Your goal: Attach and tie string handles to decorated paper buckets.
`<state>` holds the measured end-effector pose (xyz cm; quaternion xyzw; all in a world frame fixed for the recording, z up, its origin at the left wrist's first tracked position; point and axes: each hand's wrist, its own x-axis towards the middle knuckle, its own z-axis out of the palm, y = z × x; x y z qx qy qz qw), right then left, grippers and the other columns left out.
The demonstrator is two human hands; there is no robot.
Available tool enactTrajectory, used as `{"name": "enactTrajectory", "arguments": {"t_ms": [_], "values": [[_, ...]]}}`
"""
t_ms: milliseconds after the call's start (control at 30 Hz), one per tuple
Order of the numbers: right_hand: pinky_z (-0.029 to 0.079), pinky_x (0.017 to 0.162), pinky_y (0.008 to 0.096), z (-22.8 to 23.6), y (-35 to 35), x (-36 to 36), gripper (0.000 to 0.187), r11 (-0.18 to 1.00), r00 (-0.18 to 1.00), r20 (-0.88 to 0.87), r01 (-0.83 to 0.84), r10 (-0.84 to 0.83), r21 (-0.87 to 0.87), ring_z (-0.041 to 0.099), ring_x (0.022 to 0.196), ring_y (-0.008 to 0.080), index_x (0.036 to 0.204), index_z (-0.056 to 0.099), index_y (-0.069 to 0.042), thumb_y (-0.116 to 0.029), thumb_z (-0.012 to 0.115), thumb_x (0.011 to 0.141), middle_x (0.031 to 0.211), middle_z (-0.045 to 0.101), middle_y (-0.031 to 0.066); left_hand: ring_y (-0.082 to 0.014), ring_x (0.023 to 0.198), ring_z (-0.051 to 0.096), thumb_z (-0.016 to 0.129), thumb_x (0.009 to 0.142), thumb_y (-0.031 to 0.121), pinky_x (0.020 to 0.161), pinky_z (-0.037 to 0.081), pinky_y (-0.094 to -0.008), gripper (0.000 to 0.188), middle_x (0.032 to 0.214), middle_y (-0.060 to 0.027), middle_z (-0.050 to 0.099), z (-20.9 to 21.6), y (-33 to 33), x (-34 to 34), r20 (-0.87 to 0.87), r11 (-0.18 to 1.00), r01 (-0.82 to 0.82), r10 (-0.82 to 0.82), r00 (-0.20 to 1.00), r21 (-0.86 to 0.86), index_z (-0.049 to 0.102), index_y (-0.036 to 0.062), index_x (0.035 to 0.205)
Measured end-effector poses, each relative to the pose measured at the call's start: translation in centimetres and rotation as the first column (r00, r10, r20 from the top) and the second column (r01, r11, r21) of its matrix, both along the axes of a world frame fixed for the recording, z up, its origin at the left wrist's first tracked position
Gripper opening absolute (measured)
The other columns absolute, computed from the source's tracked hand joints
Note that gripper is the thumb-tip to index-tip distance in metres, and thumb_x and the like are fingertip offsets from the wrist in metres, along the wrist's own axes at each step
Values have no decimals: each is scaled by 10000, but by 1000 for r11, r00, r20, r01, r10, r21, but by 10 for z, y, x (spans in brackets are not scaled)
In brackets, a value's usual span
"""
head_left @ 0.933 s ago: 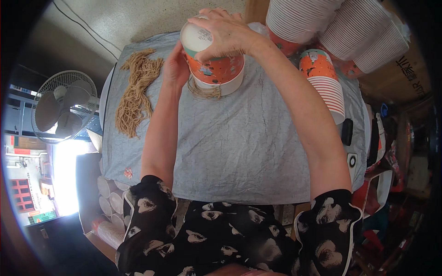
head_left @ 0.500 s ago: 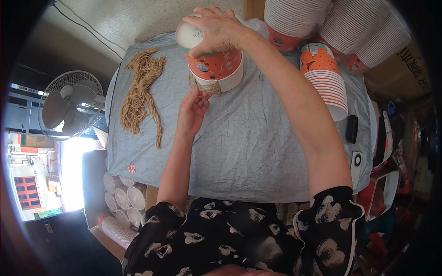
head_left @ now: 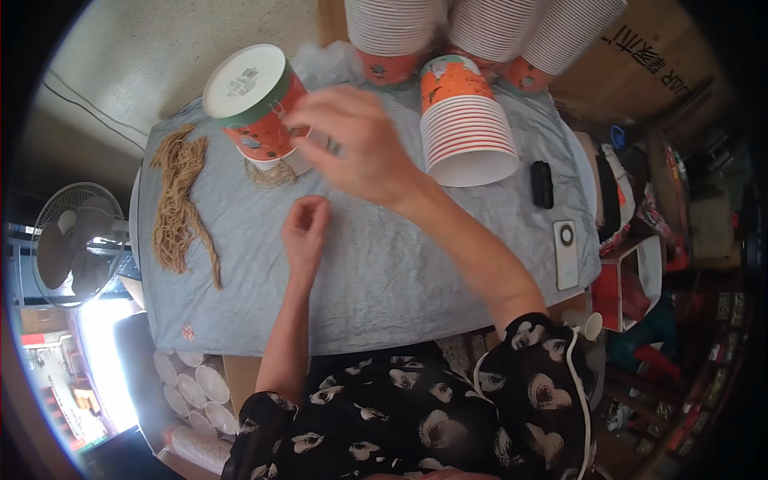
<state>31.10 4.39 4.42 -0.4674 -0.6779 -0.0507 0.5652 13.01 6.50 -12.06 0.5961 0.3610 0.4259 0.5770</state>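
Observation:
An orange paper bucket with a green band stands upside down at the far left of the table, its white base on top. Loops of tan twine hang about its lower white rim. In front of the bucket's right side is my right hand, smeared by motion, so its grip is unclear. My left hand is above the cloth, nearer to me than the bucket and apart from it. Its fingers are curled in a pinch; anything between them is hidden. Left of the bucket lies a bundle of tan twine strands.
A nested stack of orange and white buckets lies right of centre, with taller wrapped stacks behind. A black case and a phone lie on the grey cloth at right. A fan stands at left.
My right hand has left the top of the bucket and moved down to its right side. My left hand has come away from the twine at the rim. The whole view has shifted right.

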Motion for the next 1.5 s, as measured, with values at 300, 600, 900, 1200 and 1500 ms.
{"name": "enactTrajectory", "arguments": {"t_ms": [300,600,900,1200,1500], "values": [[510,833,360,-67,-165,132,181,608,603,-94,766,-792,-210,636,890,269,970,661,-6,62,654,802,960,637,112,-204,729,675,735,854,27,670,562,-311,139,892,-106,669,55,-47,145,-120,837,256,-227,967,484,652,7,964],[523,778,339,-86,-176,132,104,609,617,-67,746,-784,-267,637,826,244,937,643,-3,14,687,844,911,632,99,-250,676,661,720,842,40,656,566,-350,127,839,-113,646,56,-49,165,-164,847,181,-113,980,499,602,15,882],[516,750,344,-103,-187,132,193,626,636,-83,715,-767,-310,627,825,233,1007,639,-25,-24,732,838,923,623,93,-276,662,659,722,809,76,613,539,-385,165,780,-159,633,37,-72,159,-210,853,237,-154,966,465,579,9,858],[477,654,331,-52,-223,120,121,514,539,173,840,-824,-171,578,714,184,853,681,-2,-70,769,808,801,633,55,-172,708,734,691,903,94,577,597,-305,175,846,-118,706,73,-97,115,-231,884,369,-310,922,288,562,-13,952],[397,520,184,-28,-222,5,156,749,730,-337,351,-595,-562,508,582,12,1022,660,43,18,683,870,675,558,-29,-58,748,631,590,1037,248,663,526,-232,339,882,-9,715,93,-62,-7,32,893,427,-427,903,-142,667,0,1255]]}}
